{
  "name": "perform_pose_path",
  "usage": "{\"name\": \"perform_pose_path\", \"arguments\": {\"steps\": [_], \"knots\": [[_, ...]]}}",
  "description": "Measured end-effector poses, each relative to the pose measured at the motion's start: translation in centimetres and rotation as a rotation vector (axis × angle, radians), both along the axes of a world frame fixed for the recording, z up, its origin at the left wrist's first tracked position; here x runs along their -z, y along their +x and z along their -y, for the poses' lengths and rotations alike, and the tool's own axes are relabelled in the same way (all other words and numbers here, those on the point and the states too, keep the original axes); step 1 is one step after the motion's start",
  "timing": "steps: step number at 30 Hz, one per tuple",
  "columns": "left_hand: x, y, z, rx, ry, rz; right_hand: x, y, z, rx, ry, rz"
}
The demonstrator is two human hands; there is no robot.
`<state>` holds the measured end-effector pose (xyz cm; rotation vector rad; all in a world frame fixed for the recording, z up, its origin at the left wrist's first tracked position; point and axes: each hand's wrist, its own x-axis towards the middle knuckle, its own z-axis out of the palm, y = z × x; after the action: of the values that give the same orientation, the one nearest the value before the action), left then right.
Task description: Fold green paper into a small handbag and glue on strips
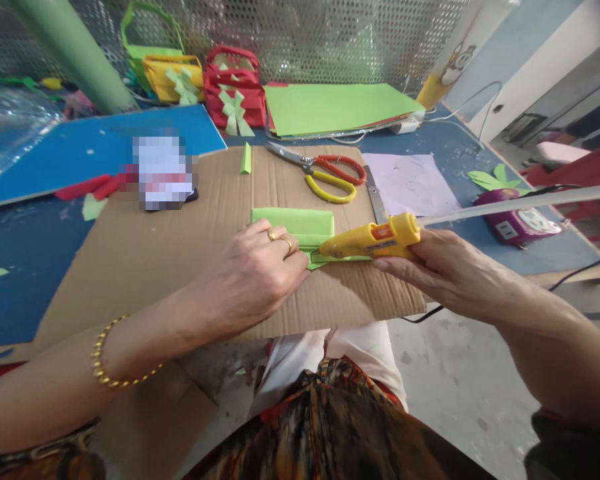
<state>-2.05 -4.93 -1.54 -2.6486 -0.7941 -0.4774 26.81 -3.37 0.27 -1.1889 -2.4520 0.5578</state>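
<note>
My right hand [455,270] is wrapped around a yellow hot glue gun [365,241], and a long whitish glue stick [520,204] sticks out of its back end. The gun's nozzle points left and meets a folded piece of light green paper [300,220] near its lower edge. With fingers curled, my left hand [260,270] grips and presses the left part of that paper; the fingertips are hidden. Under the paper lies a sheet of brown cardboard [180,267]. Scissors [333,177] with red and yellow handles rest open just beyond the paper.
Beyond the cardboard stand red [234,93] and yellow [173,77] paper bags with pale green bows. A stack of green sheets [340,107] lies at the back. At right are a lilac sheet [410,183] and a purple power socket [520,217] with a black cable. A small green folded strip [246,160] lies near the scissors.
</note>
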Motion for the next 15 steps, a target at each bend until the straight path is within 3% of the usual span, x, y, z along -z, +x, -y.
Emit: {"name": "perform_pose_path", "arguments": {"steps": [15], "knots": [[0.01,0.02,0.0,-0.003,-0.029,0.007,-0.16,-0.06,-0.05,0.002,-0.029,0.031]]}}
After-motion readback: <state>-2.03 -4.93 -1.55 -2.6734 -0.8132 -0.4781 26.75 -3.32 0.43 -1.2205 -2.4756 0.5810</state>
